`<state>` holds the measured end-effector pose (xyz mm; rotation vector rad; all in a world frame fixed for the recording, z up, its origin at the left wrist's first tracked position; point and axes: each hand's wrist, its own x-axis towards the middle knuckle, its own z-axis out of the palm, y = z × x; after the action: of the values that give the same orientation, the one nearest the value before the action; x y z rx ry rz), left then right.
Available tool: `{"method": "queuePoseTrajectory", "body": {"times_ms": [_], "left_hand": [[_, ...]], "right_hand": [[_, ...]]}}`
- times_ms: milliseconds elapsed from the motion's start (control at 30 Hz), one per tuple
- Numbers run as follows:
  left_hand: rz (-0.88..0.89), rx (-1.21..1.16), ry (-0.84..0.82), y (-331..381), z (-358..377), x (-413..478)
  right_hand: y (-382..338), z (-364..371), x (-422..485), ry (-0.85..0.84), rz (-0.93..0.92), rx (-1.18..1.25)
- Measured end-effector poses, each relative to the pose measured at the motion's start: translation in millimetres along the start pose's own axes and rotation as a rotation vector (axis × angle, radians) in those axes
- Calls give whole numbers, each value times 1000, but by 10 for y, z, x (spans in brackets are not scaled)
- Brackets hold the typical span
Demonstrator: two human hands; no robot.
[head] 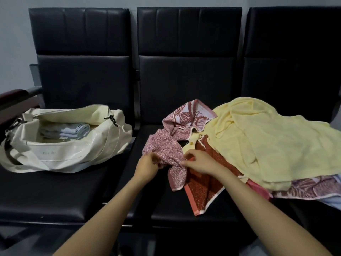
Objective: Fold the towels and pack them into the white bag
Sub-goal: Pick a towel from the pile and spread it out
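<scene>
Gripping a bunched part of the pink speckled towel [164, 150], the person's left hand [147, 166] has its fingers curled round the cloth, while the right hand [198, 162] pinches the same towel between thumb and fingertips just beside it, so both hands are closed on the fabric and near each other. That towel lies crumpled on the middle one of three black seats [55, 191]; its far end shows a leaf print turned up toward the backrest, and a short end droops below the hands. Beneath the right hand and wrist an orange-red towel [201, 183] with a pale border spreads toward the seat's front edge. A large yellow towel [267, 145] is heaped unfolded to the right, covering most of a leaf-patterned towel [310, 189] whose edge shows under it. On the left seat, well apart from the pile, the white bag [55, 157] sits open with its mouth facing up, and folded pale blue towels [68, 131] lie inside it. A dark armrest [14, 97] stands at the far left, beside the bag
</scene>
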<state>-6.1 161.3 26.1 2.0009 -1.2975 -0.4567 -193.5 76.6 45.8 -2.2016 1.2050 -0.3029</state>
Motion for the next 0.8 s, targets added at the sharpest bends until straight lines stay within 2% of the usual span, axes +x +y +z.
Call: {"method": "queuePoseTrajectory", "body": {"times_ms": [100,233,300,367,433,500,567,633,700,800], "left_hand": [[-64,156,-28,-99,-11,30],[20,99,-74,-26,-59,-32],[124,77,-166,62,-57,-98],[209,37,-275,159,-15,-167],[189,-147,-267,207,67,-178],[98,-395,-131,266,102,-159],[-81,-643,4,312,99,-98],[-247,-909,64,332,36,-51],[-335,-1113,89,335,-44,-33],[-340,-1210,71,306,-144,-19]], "right_hand": [[-3,162,-36,-6,57,-14],[-25,228,1,30,98,-86],[-91,194,19,91,63,87],[-178,146,21,140,-3,437],[-283,100,3,143,-68,741],[-351,77,5,119,-112,835],[-356,81,11,110,-117,867],[-286,108,33,138,-93,729],[-190,171,50,103,-80,457],[-112,357,119,21,-72,219]]}}
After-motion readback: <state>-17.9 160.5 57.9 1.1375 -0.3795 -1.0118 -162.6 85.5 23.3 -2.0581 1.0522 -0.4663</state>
